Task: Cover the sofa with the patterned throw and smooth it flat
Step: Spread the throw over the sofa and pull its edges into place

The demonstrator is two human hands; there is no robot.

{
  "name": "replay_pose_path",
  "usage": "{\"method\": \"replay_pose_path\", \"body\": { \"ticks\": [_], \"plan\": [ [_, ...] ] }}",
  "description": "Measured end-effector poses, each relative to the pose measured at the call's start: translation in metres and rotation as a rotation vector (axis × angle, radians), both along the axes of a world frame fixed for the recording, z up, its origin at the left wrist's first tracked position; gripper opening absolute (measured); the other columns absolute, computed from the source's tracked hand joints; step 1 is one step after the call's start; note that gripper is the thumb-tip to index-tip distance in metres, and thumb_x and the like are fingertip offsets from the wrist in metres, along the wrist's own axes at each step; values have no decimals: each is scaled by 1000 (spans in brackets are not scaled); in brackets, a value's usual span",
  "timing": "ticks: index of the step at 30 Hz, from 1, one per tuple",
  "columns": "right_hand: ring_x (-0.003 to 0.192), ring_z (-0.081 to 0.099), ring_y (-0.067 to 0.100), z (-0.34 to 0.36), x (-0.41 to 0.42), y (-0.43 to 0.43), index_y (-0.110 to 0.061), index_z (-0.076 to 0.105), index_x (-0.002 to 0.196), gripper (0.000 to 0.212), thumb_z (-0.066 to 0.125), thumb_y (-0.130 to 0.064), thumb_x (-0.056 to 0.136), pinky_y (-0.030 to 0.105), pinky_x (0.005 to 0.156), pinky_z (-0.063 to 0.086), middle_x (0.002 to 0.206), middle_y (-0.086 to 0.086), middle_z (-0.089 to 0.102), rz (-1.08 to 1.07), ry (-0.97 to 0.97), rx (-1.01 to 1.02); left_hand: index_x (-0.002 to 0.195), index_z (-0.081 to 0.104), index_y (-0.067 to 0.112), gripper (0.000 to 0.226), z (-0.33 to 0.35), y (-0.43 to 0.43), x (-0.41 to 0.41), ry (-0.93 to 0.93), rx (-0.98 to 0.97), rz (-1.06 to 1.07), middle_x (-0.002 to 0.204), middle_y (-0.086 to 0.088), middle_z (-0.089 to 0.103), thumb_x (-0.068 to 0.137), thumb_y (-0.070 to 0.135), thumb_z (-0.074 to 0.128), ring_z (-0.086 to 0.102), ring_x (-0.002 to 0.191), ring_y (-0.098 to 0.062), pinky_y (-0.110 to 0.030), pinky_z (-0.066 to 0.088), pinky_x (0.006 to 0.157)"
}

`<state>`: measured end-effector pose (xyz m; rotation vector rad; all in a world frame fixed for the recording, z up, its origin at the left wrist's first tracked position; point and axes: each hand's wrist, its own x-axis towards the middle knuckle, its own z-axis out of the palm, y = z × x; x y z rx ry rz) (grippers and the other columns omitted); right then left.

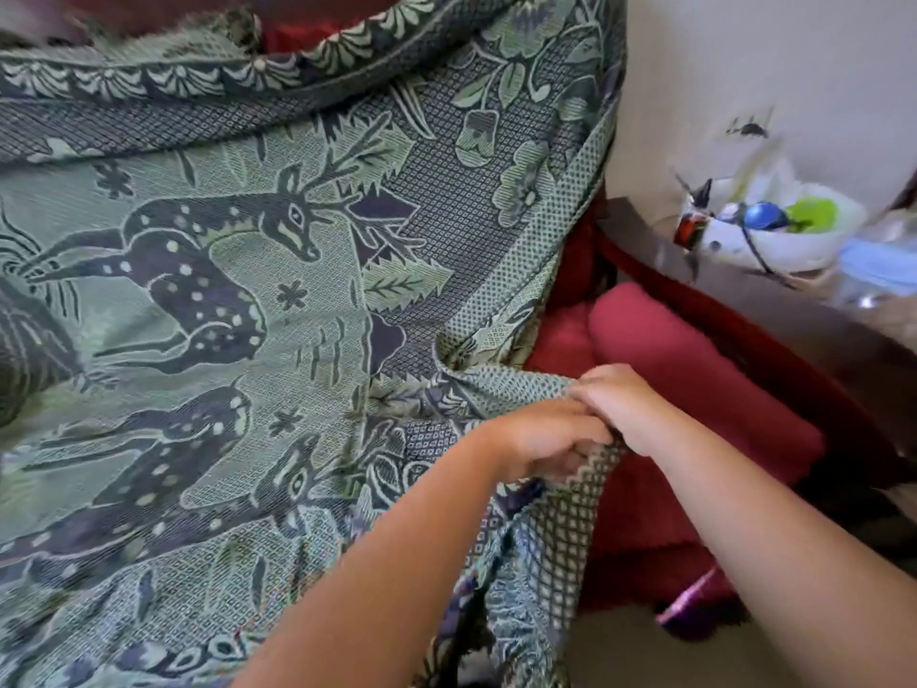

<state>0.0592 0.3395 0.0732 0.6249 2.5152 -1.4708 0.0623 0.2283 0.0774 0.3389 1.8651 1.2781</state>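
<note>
The patterned throw (238, 300), green and dark blue with deer and flowers, lies spread over most of the red sofa. The sofa's red armrest (694, 379) shows bare at the right, and a strip of red back shows at the top. My left hand (551, 439) is closed on the throw's right edge, which is bunched and lifted off the seat. My right hand (620, 404) pinches the same edge just beside it, over the armrest. Folds run from the hands toward the back corner. The throw's fringe hangs down in front.
A dark side table (774, 300) stands right of the armrest against a white wall (794, 57), holding a white bowl (764, 245) of small coloured items. A purple object (694, 603) lies on the beige floor below the armrest.
</note>
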Motion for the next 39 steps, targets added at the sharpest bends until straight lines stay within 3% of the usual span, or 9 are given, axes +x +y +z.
{"method": "replay_pose_path", "body": {
  "ticks": [3, 7, 11, 14, 23, 30, 34, 37, 39],
  "plan": [
    [71, 50, 27, -1, 16, 41, -8, 51, 61, 26, 51, -3, 86, 28, 59, 33, 68, 15, 53, -30, 73, 267, 82, 56, 19, 15, 7, 26, 3, -72, -16, -136, 50, 4, 64, 94, 16, 48, 53, 39, -1, -10, 36, 37],
    [90, 60, 35, 11, 42, 82, -12, 48, 61, 29, 50, -13, 90, 28, 67, 31, 78, 17, 58, -94, 92, 450, 61, 53, 9, 25, 8, 54, -12, 305, -69, 215, 46, -3, 62, 84, 20, 52, 57, 41, -11, -17, 44, 39],
    [91, 58, 34, 27, 71, 109, -8, 55, 74, 22, 47, -15, 93, 34, 72, 39, 87, 16, 61, -134, 142, 499, 131, 43, 0, 54, -3, 73, -16, 477, -307, 249, 131, -22, 53, 92, 37, 48, 50, 123, -33, -35, 39, 100],
    [85, 55, 31, 37, 96, 124, -10, 54, 70, 25, 47, -14, 94, 35, 72, 38, 78, 10, 57, -156, 153, 488, 151, 16, 14, 69, -14, 95, -10, 376, -198, 188, 151, -13, 34, 95, 41, 46, 35, 137, -29, -35, 30, 113],
    [80, 54, 30, 49, 150, 168, -10, 55, 67, 24, 55, -9, 91, 32, 68, 33, 79, 16, 59, -236, 86, 329, 110, 65, -1, 34, 1, 149, 13, 622, -51, 247, 113, -18, 67, 96, 25, 50, 60, 108, -30, -30, 43, 89],
    [69, 55, 28, 48, 136, 149, 2, 58, 90, 28, 62, -25, 84, 30, 62, 39, 70, 13, 56, -198, 70, 377, 107, 64, 6, 24, 50, 180, 28, 718, 142, 119, 93, -5, 60, 91, 5, 47, 56, 71, -13, -8, 39, 58],
    [68, 63, 31, 42, 120, 142, -10, 54, 89, 27, 57, -34, 76, 38, 67, 54, 76, 9, 64, -242, 167, 370, 105, 69, 9, 30, 60, 202, 37, 648, 151, -3, 115, -10, 66, 89, 0, 45, 59, 103, -21, -20, 46, 77],
    [65, 49, 27, 42, 114, 146, -7, 51, 83, 4, 52, -10, 85, 31, 59, 39, 71, 9, 56, -366, 273, 428, 105, 69, 8, 32, 64, 214, 43, 655, 195, -75, 117, -11, 65, 88, -3, 43, 54, 93, -11, -7, 38, 66],
    [63, 42, 27, 40, 112, 155, -8, 44, 70, 20, 47, -4, 88, 32, 53, 28, 61, 6, 45, -446, 318, 407, 107, 68, 9, 31, 68, 221, 43, 664, 212, -120, 103, -10, 67, 89, -1, 45, 57, 78, 1, -7, 40, 65]
  ]
}}
